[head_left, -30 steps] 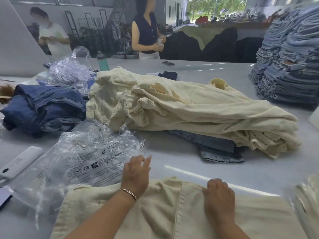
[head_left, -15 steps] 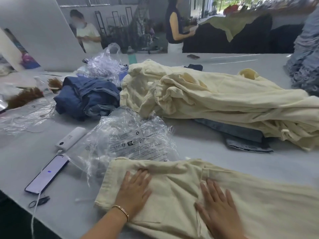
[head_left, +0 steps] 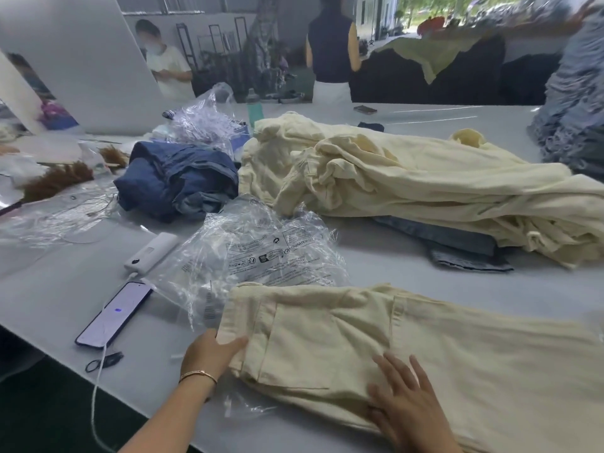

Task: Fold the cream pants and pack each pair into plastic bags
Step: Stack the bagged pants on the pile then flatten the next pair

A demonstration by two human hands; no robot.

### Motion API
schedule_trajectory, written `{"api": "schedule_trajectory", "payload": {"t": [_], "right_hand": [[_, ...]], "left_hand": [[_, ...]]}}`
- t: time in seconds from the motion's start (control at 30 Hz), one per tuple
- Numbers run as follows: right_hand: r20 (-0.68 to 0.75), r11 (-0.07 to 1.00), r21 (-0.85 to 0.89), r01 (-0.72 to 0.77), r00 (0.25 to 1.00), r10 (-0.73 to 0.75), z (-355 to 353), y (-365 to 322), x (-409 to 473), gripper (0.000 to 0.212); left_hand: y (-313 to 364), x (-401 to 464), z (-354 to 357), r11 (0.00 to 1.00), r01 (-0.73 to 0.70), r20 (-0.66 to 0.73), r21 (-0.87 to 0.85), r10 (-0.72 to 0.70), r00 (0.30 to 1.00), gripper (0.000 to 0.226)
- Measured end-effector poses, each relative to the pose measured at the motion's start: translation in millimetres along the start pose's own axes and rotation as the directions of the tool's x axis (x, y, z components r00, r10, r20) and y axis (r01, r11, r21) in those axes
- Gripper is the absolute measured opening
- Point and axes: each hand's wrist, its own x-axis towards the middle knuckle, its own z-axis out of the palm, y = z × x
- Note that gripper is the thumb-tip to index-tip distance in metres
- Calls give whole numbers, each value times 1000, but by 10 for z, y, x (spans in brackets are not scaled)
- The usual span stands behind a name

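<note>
Left hand (head_left: 209,353) grips the waistband end of the cream pants (head_left: 376,341), apparently to turn a fold; right hand (head_left: 405,407) presses flat, fingers spread, anchoring the cloth. Plastic bags (head_left: 261,253) lie just beyond, within reach for packing.

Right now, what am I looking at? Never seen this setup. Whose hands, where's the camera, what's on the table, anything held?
No machine here: a person's bare hands, filmed by one camera worn on their head, looking forward and down. The left hand grips the waistband edge of the cream pants spread on the table. The right hand lies flat on them, fingers straight. Beyond lie crumpled plastic bags, a pile of cream pants, dark blue jeans, a phone and a power bank.
</note>
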Motion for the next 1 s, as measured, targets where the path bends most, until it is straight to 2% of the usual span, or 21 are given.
{"api": "schedule_trajectory", "payload": {"t": [0.03,0.1,0.17,0.23,0.33,0.43,0.5,0.53,0.6,0.63,0.7,0.73,0.77,0.8,0.83,0.9,0.97,1.0], "right_hand": [[-30,1000,1,18,999,-18,-23,-2,19,1],[-97,998,9,63,993,-62,-47,-34,34,18],[-252,995,22,101,963,-92,-61,-95,43,21],[-269,988,36,149,954,-134,-36,-171,21,22],[-168,972,-89,216,959,-228,71,-207,-61,17],[-96,983,-12,183,978,-183,34,-193,-87,2],[-63,994,85,66,996,-60,-77,-154,-129,25],[-14,991,126,-50,999,53,-149,-118,-154,37],[136,946,145,-289,953,270,-280,-33,-206,60],[245,924,121,-362,913,325,-332,12,-213,67],[408,928,22,-373,850,332,-356,91,-226,75],[443,938,2,-347,841,310,-346,150,-226,75],[443,926,67,-371,843,305,-342,206,-209,71],[463,858,226,-460,826,321,-382,280,-219,65],[509,724,373,-581,780,364,-452,350,-210,60],[501,363,624,-692,711,494,-621,478,-170,47],[552,-39,771,-636,636,539,-896,638,-92,39],[581,-212,801,-560,644,498,-1014,738,-74,43]], "left_hand": [[30,43,-20,1000,-15,16,-3,15,1000,26],[80,105,-39,998,-55,51,-18,56,997,17],[96,135,-38,995,-77,83,-56,81,993,11],[61,168,-33,991,-57,118,-122,71,990,8],[37,187,-79,966,35,193,-257,16,981,16],[78,164,-179,922,118,265,-370,-17,964,32],[146,134,-266,885,153,301,-440,-15,954,28],[199,119,-308,878,148,314,-455,3,950,27],[358,57,-401,857,131,333,-498,49,942,34],[465,8,-439,835,128,345,-536,78,935,41],[738,-142,-484,778,116,371,-617,159,915,47],[903,-247,-486,742,111,388,-661,212,897,45],[1073,-357,-473,707,102,404,-700,273,873,42],[1251,-483,-439,679,91,420,-728,337,842,40],[1433,-612,-384,667,70,436,-742,401,805,39],[1817,-915,-195,664,24,473,-747,506,721,41],[2180,-1248,134,685,-19,522,-729,574,631,37],[2349,-1440,335,703,-61,542,-709,598,591,35]]}}
